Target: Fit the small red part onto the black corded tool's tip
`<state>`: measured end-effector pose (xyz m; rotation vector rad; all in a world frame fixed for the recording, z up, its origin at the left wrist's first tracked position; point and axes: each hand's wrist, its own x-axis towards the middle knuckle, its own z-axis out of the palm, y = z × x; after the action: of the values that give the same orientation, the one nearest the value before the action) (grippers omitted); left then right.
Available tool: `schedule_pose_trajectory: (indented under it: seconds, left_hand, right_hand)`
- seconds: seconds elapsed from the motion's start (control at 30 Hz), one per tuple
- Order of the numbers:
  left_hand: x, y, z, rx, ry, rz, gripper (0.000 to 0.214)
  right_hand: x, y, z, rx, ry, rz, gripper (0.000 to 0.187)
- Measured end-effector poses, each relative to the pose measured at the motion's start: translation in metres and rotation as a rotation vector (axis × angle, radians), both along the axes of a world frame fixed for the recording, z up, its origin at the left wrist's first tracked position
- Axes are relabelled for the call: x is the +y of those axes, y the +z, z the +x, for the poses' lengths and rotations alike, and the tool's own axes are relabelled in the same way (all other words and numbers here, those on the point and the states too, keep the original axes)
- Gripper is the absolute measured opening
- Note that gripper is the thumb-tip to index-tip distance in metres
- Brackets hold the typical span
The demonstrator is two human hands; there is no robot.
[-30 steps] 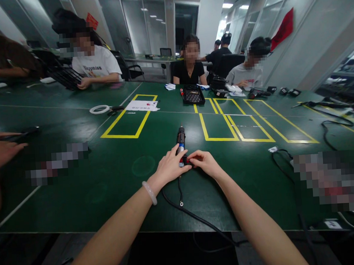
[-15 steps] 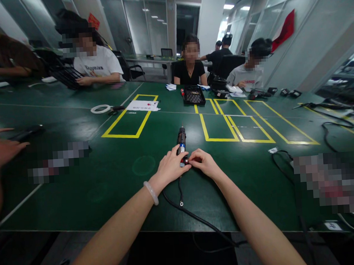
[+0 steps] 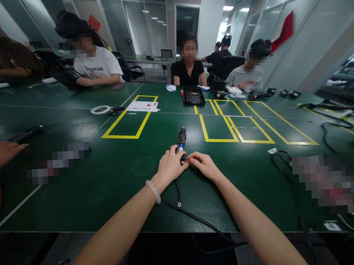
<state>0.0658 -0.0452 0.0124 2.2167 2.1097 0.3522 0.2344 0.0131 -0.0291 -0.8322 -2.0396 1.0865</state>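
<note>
A black and blue electric screwdriver (image 3: 181, 140) lies on the green table (image 3: 114, 180), tip pointing away from me. My left hand (image 3: 169, 167) is wrapped round its near end, with a pale bangle on the wrist. My right hand (image 3: 203, 165) meets it from the right, fingertips pinched at the tool's rear end by a small red part. A black cable (image 3: 194, 217) runs from the tool back over the table's near edge.
Yellow tape rectangles (image 3: 128, 121) mark the table. A black tray (image 3: 193, 95), a white tape roll (image 3: 100, 109) and a paper sheet (image 3: 142, 106) lie farther off. Black cables (image 3: 326, 129) sprawl at the right. Another person's hand (image 3: 0, 153) rests at far left; several people sit opposite.
Both my hands and the screwdriver have stayed nearly in place; my right fingers have closed into a tighter pinch at the tool's end. The hand at the left has drawn back slightly.
</note>
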Motion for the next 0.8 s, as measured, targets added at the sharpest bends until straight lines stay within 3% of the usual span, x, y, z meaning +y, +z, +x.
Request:
schedule_pose_trajectory:
  seconds: [0.2, 0.33, 0.6, 0.8]
  left_hand:
    - [0.005, 0.000, -0.010, 0.071, -0.005, 0.035, 0.043]
    - [0.017, 0.003, -0.036, 0.119, 0.074, 0.003, 0.046]
    - [0.039, 0.000, -0.143, 0.146, 0.215, -0.106, 0.057]
    - [0.040, -0.006, -0.223, 0.109, 0.353, -0.132, 0.060]
  right_hand:
    - [0.006, -0.007, -0.002, 0.148, -0.017, -0.168, 0.023]
    - [0.009, -0.008, 0.000, 0.195, -0.021, -0.254, 0.026]
    - [0.008, -0.003, 0.002, 0.189, -0.012, -0.250, 0.026]
    - [0.007, -0.002, 0.002, 0.170, -0.014, -0.239, 0.025]
